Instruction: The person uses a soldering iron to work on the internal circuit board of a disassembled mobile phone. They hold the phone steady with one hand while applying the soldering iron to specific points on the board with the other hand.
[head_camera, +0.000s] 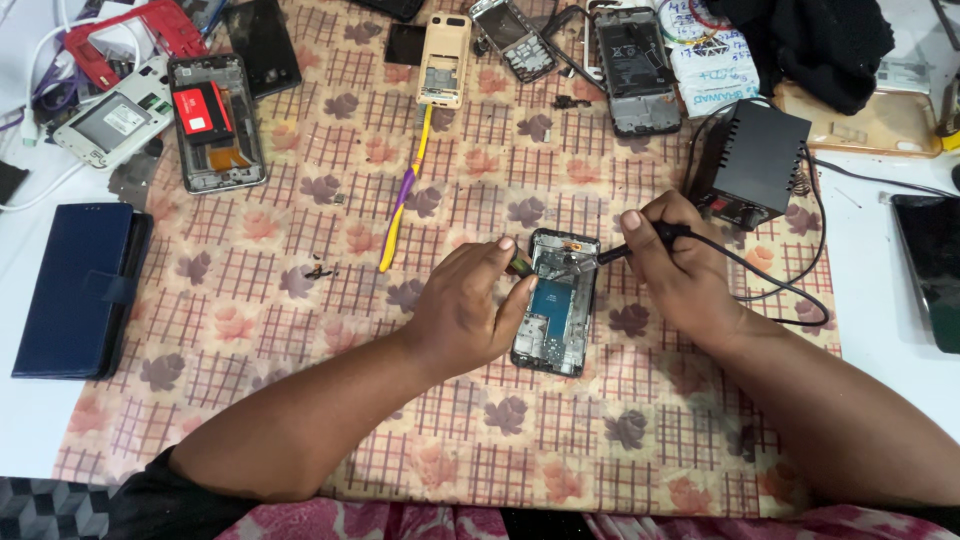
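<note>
The open phone (556, 302) lies in the middle of the flowery cloth (330, 300), its insides showing, with a blue patch in the middle. Your left hand (468, 308) rests on its left edge, fingers curled shut around a small dark thing I cannot make out. Your right hand (672, 262) grips a thin black tool (640, 243), its tip touching the top of the open phone. Just right of that phone sits a black box (752, 160), its wire looping near your wrist. Above it lies a white packet (712, 55) with blue writing. Far left of it, another phone shell holds a red label (203, 110), and a dark blue wallet case (75, 288) sits at the cloth's edge.
</note>
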